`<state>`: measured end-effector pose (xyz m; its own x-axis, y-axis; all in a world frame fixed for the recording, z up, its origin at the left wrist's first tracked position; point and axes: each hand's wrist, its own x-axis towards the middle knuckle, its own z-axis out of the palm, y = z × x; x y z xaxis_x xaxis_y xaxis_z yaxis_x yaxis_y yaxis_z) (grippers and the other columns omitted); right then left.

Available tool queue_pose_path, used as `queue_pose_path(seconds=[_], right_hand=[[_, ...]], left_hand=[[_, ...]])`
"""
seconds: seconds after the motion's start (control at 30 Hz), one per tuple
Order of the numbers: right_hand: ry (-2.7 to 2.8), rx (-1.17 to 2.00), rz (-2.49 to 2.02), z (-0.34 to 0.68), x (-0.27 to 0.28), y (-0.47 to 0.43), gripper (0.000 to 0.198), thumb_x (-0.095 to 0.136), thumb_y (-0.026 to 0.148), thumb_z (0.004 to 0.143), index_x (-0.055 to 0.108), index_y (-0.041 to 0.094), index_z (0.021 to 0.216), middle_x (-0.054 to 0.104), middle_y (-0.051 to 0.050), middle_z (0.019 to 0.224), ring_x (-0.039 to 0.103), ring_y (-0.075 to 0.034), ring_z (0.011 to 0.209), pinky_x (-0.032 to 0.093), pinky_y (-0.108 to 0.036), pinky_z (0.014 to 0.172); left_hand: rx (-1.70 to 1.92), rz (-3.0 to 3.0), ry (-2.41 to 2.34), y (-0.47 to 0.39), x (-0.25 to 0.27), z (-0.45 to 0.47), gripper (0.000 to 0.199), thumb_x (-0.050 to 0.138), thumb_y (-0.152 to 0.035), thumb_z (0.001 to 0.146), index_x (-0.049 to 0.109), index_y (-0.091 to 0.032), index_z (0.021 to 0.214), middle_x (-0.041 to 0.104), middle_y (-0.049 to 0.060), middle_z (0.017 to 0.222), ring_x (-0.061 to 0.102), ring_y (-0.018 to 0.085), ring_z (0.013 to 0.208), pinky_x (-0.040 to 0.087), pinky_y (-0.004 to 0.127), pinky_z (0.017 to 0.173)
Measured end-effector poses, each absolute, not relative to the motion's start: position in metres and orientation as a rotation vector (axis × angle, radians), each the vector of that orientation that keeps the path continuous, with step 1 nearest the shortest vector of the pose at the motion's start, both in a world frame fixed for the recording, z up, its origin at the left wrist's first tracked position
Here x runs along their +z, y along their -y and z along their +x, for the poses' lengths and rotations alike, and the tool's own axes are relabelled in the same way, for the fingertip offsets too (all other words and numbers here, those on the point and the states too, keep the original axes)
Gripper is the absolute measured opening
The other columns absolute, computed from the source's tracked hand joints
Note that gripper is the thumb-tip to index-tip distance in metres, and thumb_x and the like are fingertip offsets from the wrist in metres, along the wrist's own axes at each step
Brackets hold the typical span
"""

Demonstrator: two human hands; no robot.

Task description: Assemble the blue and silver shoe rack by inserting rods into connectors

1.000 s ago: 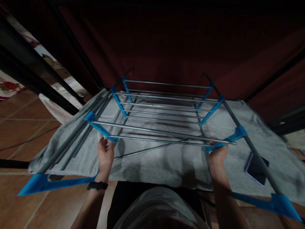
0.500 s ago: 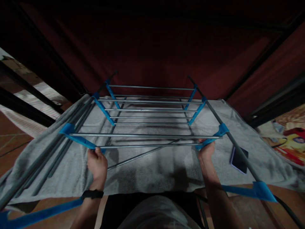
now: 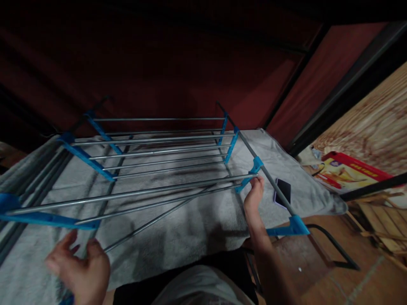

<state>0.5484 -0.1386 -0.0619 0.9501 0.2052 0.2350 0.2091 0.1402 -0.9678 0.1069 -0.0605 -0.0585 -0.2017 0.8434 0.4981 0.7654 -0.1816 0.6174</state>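
A rack of grey metal tubes and blue plastic brackets stands on a grey blanket (image 3: 197, 220). My right hand (image 3: 253, 195) has its fingers closed at the right end of the nearest upper metal rod (image 3: 152, 191), beside the right blue bracket (image 3: 244, 183). Just in front of the left blue bracket (image 3: 47, 219), my left hand (image 3: 83, 267) is apart from the rack, thumb and fingers spread with nothing between them. Below the front rods a loose-looking thin rod (image 3: 155, 220) slants across the blanket.
Right of the rack a phone (image 3: 282, 192) lies on the blanket. Several grey tubes (image 3: 41, 180) lie at the left. A red and yellow package (image 3: 346, 171) is beyond the blanket's right side. A dark red wall (image 3: 165, 63) rises behind.
My left hand has let go of the left bracket and drawn back, opening. My right hand has shifted from under the right bracket to the rod's end. The view has turned right.
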Motion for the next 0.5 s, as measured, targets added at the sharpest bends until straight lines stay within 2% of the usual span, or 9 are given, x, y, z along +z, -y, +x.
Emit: queue_pose_path(seconds=[0.03, 0.1, 0.23, 0.37, 0.5], right_hand=[[0.353, -0.014, -1.436, 0.546, -0.054, 0.141, 0.034, 0.05, 0.042, 0.086, 0.064, 0.021, 0.108, 0.066, -0.006, 0.114, 0.059, -0.02, 0.109, 0.045, -0.038, 0.102], [0.424, 0.003, -1.41, 0.542, -0.04, 0.143, 0.038, 0.054, 0.039, 0.084, 0.064, 0.021, 0.115, 0.065, -0.007, 0.122, 0.058, -0.02, 0.114, 0.042, -0.039, 0.106], [0.55, 0.033, -1.396, 0.542, -0.024, 0.139, 0.04, 0.056, 0.038, 0.084, 0.065, 0.02, 0.118, 0.067, -0.008, 0.123, 0.06, -0.021, 0.116, 0.042, -0.04, 0.108], [0.587, 0.02, -1.461, 0.549, -0.02, 0.138, 0.036, 0.056, 0.039, 0.085, 0.067, 0.018, 0.112, 0.07, -0.008, 0.113, 0.062, -0.022, 0.108, 0.043, -0.042, 0.105], [0.632, 0.02, -1.519, 0.558, -0.019, 0.139, 0.028, 0.055, 0.035, 0.083, 0.067, 0.018, 0.102, 0.071, -0.007, 0.103, 0.063, -0.022, 0.103, 0.045, -0.041, 0.101]], left_hand=[[1.448, 2.023, -1.846, 0.071, -0.044, 0.124, 0.051, 0.055, -0.037, 0.087, 0.052, -0.031, 0.137, 0.058, 0.012, 0.132, 0.049, 0.04, 0.13, 0.045, 0.058, 0.104], [1.453, 2.256, -1.53, 0.085, -0.013, 0.167, 0.041, 0.057, -0.03, 0.089, 0.059, -0.024, 0.129, 0.059, 0.013, 0.127, 0.052, 0.037, 0.127, 0.042, 0.056, 0.109], [1.203, 2.606, -0.886, 0.091, 0.043, 0.274, 0.043, 0.05, -0.02, 0.096, 0.051, -0.028, 0.138, 0.058, 0.01, 0.132, 0.055, 0.026, 0.125, 0.044, 0.044, 0.108], [0.868, 2.827, -0.544, 0.085, 0.068, 0.374, 0.038, 0.043, -0.019, 0.099, 0.053, -0.022, 0.136, 0.058, 0.011, 0.137, 0.053, 0.026, 0.126, 0.042, 0.043, 0.108], [0.552, 2.917, -0.431, 0.081, 0.072, 0.439, 0.031, 0.039, -0.014, 0.099, 0.057, -0.015, 0.124, 0.064, 0.013, 0.121, 0.062, 0.025, 0.114, 0.047, 0.039, 0.101]])
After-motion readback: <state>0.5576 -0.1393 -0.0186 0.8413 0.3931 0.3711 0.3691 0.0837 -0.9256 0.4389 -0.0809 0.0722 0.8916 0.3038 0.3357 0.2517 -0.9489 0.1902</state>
